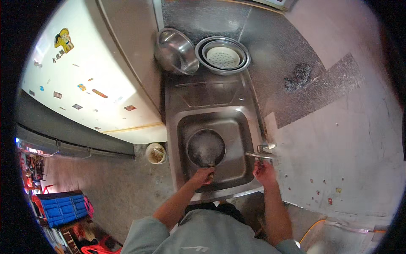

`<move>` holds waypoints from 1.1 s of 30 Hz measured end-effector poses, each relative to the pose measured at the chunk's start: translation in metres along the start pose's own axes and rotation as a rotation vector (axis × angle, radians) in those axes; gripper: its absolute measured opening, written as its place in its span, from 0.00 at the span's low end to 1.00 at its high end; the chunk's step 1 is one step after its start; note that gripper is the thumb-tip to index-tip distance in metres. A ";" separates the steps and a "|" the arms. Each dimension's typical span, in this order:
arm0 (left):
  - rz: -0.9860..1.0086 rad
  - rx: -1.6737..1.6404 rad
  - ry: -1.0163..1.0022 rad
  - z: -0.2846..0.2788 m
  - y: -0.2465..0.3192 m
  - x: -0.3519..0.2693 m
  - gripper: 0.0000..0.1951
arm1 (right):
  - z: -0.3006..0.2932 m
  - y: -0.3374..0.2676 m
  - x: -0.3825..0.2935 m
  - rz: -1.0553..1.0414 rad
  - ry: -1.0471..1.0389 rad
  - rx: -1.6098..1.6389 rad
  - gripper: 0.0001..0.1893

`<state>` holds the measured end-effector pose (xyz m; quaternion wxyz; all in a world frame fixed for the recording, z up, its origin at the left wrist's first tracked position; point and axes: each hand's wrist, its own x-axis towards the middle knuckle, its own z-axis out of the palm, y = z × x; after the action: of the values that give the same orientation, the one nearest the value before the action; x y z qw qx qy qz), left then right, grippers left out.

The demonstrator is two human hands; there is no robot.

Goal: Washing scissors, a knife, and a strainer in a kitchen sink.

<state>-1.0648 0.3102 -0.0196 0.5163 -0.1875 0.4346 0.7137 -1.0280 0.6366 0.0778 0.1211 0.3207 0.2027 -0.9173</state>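
A dark round pan (206,146) lies inside the stainless steel sink basin (236,155), towards its left side. My left hand (204,176) grips the pan's handle at the near edge of the pan. The inside of the pan looks grey and hazy; whether it holds water is hard to tell. On the right rim, a metal faucet (261,155) stretches its spout over the basin. My right hand (264,172) is at the near side of the faucet, its fingers curled around the part below the spout. Those fingers partly hide what they hold.
Behind the basin, a steel bowl (176,52) leans on its side next to nested bowls (222,38) with a white colander (223,57). A white bucket (156,153) stands on the floor at left. A stickered white cabinet or refrigerator (95,70) borders the left; a wall (330,143) borders the right.
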 end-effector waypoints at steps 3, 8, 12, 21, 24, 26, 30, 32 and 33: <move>0.036 -0.002 0.167 0.058 0.027 -0.027 0.12 | 0.004 0.010 0.003 -0.068 0.088 0.056 0.13; 0.188 -0.161 0.147 0.146 0.049 -0.054 0.11 | -0.004 0.017 0.001 -0.106 0.143 -0.195 0.14; 0.323 0.055 -0.022 0.148 0.063 0.001 0.09 | -0.008 0.028 -0.009 -0.169 0.131 -0.269 0.13; 0.893 0.578 0.263 0.137 0.073 0.073 0.06 | -0.052 0.057 -0.058 -0.007 0.114 -0.607 0.12; 0.316 -0.015 0.297 0.176 0.084 0.053 0.08 | -0.056 0.055 -0.059 0.005 0.150 -0.690 0.11; 0.345 0.084 0.300 0.172 0.079 0.038 0.09 | -0.042 0.060 -0.054 0.024 0.127 -0.769 0.10; 0.454 0.492 0.274 0.154 0.059 0.005 0.11 | 0.000 0.062 -0.023 -0.010 0.007 -0.878 0.10; 0.442 0.399 0.258 0.151 0.050 -0.010 0.10 | 0.019 0.064 -0.004 -0.162 -0.033 -1.025 0.11; 0.432 0.307 0.243 0.147 0.045 -0.018 0.09 | 0.031 0.066 0.003 -0.269 -0.048 -1.157 0.12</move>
<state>-1.0718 0.4153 0.0933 0.3186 -0.0944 0.6262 0.7053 -1.0236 0.5638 0.0782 0.1635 0.1530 0.7058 -0.6720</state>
